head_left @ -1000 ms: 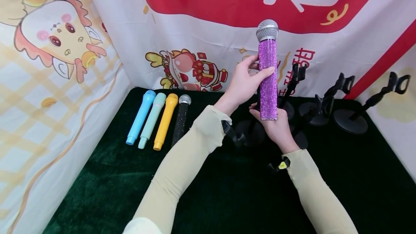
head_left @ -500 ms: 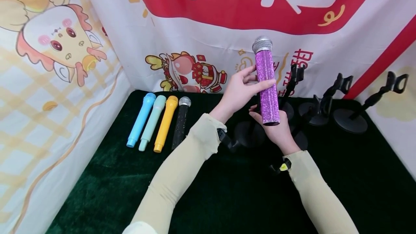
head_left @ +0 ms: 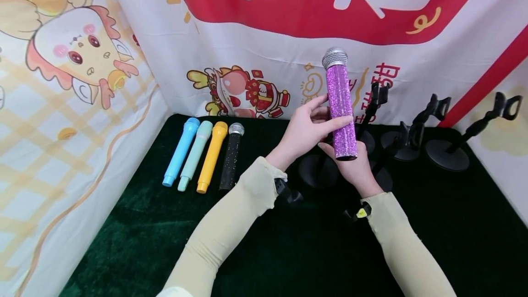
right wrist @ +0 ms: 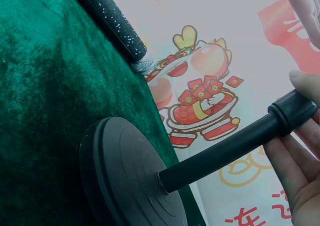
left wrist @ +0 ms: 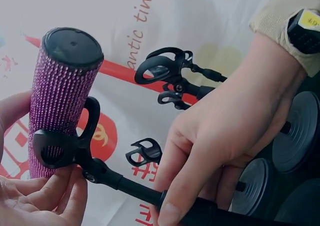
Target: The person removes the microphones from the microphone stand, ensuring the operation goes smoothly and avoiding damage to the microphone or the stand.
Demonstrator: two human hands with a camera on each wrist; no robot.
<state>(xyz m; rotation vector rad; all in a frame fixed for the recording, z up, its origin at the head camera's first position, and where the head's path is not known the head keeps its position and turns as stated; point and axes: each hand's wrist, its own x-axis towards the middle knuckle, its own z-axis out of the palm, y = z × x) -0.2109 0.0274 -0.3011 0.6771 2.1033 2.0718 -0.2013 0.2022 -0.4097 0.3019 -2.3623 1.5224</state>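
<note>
In the head view my left hand (head_left: 303,127) holds a microphone (head_left: 341,104) with a purple rhinestone body and silver mesh head, thumb across its front. The microphone leans slightly, head up. From the left wrist, its black bottom end shows, and the black clip (left wrist: 65,147) of a desk stand curves around its body; left fingertips (left wrist: 60,193) lie right below that clip. My right hand (head_left: 354,168) grips the upper part of the stand's pole (right wrist: 220,153), just under the clip. This stand's round base (head_left: 317,171) is on the green cloth.
Light blue (head_left: 181,150), mint (head_left: 195,155), yellow (head_left: 212,157) and black speckled (head_left: 231,157) microphones lie side by side at left on the green cloth (head_left: 280,251). Several black stands with clips, one at far right (head_left: 447,154), stand beyond my right hand. A printed banner (head_left: 264,35) hangs behind.
The purple microphone has come down and its head has tipped slightly left. My left hand has slid lower along its body. The right hand keeps its grip on the stand.
</note>
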